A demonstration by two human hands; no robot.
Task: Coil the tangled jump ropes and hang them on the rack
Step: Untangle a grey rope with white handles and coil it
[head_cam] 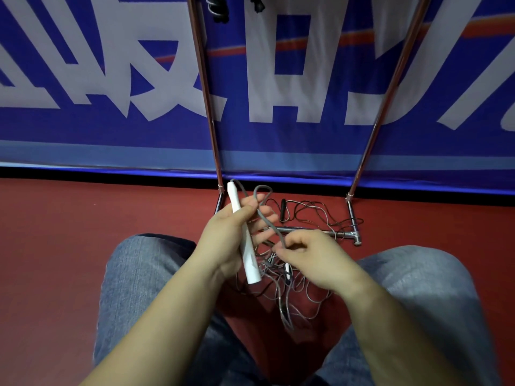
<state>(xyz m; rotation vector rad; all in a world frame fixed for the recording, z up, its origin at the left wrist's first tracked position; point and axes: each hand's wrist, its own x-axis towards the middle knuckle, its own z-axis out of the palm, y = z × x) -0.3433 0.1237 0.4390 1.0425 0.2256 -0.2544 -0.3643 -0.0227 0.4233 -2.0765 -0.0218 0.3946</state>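
Note:
My left hand grips a white jump-rope handle, which points up and away. Its grey cord loops over my left fingers. My right hand pinches that cord just right of the handle. Below both hands a tangle of grey and black cords lies on the red floor, with a second white handle partly hidden in it. A black handle lies further back. The metal rack stands behind, and coiled ropes hang at its top.
The rack's right post and its base bar stand on the red floor, against a blue banner with white characters. My knees in blue jeans frame the tangle on both sides.

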